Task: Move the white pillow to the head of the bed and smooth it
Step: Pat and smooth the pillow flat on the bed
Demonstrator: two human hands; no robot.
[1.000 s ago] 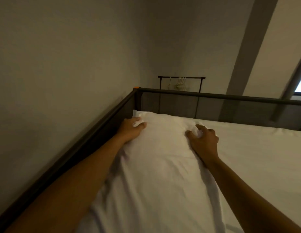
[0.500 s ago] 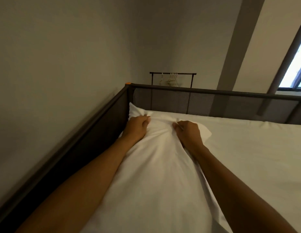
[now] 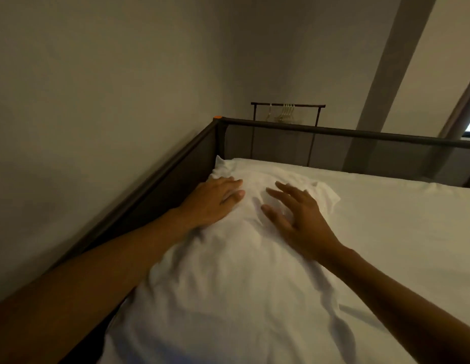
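While your left hand (image 3: 211, 203) and right hand (image 3: 298, 219) press flat, fingers spread, the white pillow (image 3: 236, 271) runs lengthwise toward the bed's (image 3: 399, 232) far-left corner.

the pillow (image 3: 228, 271) is plain white, with soft grey shadows in its creases and no pattern. the sheet (image 3: 399, 232) under it is the same plain white. the bed frame (image 3: 160, 177) is dark brown to black, and its corner carries a small orange cap (image 3: 217, 117). the mesh panel (image 3: 360, 153) at the head end is dark grey. the wall (image 3: 97, 101) is a dull beige-grey. the clothes rail (image 3: 287, 104) behind is black, with pale cream hangers (image 3: 285, 114). a grey beam (image 3: 386, 74) slants up the paler ceiling.
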